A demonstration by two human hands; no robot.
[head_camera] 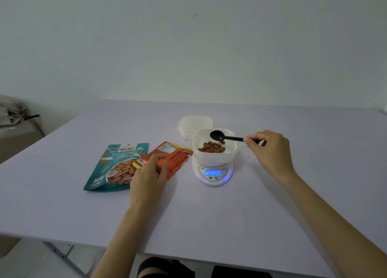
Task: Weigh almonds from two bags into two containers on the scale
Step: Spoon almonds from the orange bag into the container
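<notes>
Left to right: teal bag (117,166) lies flat at centre-left of frame. The orange bag (169,159) overlaps its right edge, mouth twd the scale. My left hand (149,173) rests on the orange bag, fingers loosely bent, thumb out to the right; it's steadying the bag, not clamping it, as far as I can see.

Scale (213,172) is right of centre, display lit blue, reads approx 20. White container (214,145) sits on it w/ a small heap of almonds (212,147) in the near half. A 2nd container (194,124) stands just behind, off the scale, and looks empty.

Black spoon (222,137) hangs over the far rim of the 1st container, its bowl looking empty. Right hand (270,150) pinches the handle end between thumb and fingertips.

My read: we're mid-fill on container 1, spooning from the orange bag. Next move needs the bag mouth opened w/ the left hand, the spoon dipped in for a small load, and an eye on the display.
</notes>
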